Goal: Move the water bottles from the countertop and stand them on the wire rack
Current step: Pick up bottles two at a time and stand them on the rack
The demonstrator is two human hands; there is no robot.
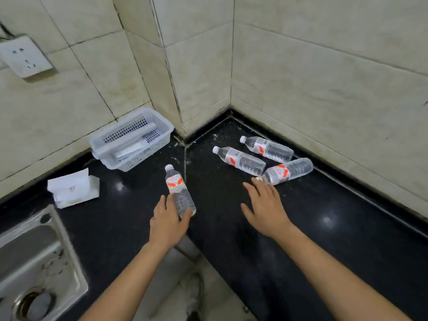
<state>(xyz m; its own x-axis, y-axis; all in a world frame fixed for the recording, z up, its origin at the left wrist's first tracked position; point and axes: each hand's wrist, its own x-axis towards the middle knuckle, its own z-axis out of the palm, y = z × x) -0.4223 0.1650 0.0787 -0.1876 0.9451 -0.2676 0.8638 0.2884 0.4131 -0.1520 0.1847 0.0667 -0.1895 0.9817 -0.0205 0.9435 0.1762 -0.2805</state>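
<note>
Head view: at frame centre, a left hand [168,220] with near-straight fingers touches the base of a clear plastic water bottle with a red-and-white label [179,189] lying on the glossy black stone countertop [312,228]. Just right, the flat, spread right hand [266,205] reaches three matching bottles [240,158], fingertips at the nearest cap.

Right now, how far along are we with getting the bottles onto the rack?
Nothing looks done: all four bottles lie on their sides on the countertop, and no wire rack is in view. In hand: the left hand touches the base of the nearest bottle, and the right hand reaches, open, toward the cap end of the right bottle. Left: those two, plus the middle bottle and the far bottle.
</note>
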